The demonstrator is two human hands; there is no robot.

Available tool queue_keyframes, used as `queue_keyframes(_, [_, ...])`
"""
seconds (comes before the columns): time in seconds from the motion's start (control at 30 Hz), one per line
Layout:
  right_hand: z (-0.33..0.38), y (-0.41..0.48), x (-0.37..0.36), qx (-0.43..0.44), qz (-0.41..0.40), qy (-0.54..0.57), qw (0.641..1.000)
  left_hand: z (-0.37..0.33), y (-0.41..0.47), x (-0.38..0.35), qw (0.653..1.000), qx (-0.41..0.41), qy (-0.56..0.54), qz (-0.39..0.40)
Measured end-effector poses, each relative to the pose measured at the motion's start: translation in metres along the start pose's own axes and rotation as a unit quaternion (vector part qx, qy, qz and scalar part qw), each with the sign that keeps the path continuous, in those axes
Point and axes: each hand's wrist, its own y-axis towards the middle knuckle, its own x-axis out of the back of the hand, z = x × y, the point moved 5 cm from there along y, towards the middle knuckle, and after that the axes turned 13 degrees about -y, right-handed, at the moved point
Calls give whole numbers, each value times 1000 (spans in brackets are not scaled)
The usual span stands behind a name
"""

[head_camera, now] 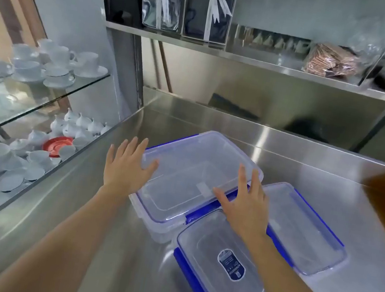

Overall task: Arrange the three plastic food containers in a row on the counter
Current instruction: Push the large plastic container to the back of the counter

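Steel counter (309, 170): spread hands (126, 168) flank largest container (194, 171), two crowding beside.

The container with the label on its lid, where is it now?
In the head view, the labelled container sits on the counter nearest the person, in front of the other two and just below the right hand.

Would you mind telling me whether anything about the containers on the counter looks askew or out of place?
Yes: the three containers are bunched, not in a row. The large container sits angled at the back left, the labelled container lies nearest the camera, and the third container is behind it to the right. Nothing looks spilled or damaged.
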Motion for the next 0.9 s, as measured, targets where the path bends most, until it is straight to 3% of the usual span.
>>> queue_keyframes(0.2, [-3,-5,-18,-114,80,88,986,16,5,-10,999,35,-19,37])
queue_keyframes(0.33, [4,-3,-25,-135,128,151,971,19,14,-11,994,71,-51,63])
queue_keyframes(0.6, [5,12,-28,-179,101,355,912,27,30,-8,990,89,-77,80])
queue_keyframes(0.8, [9,48,-24,-151,100,317,931,40,41,6,990,85,-23,112])
queue_keyframes(0.9, [17,63,-26,-141,103,282,944,42,41,5,983,80,-7,165])
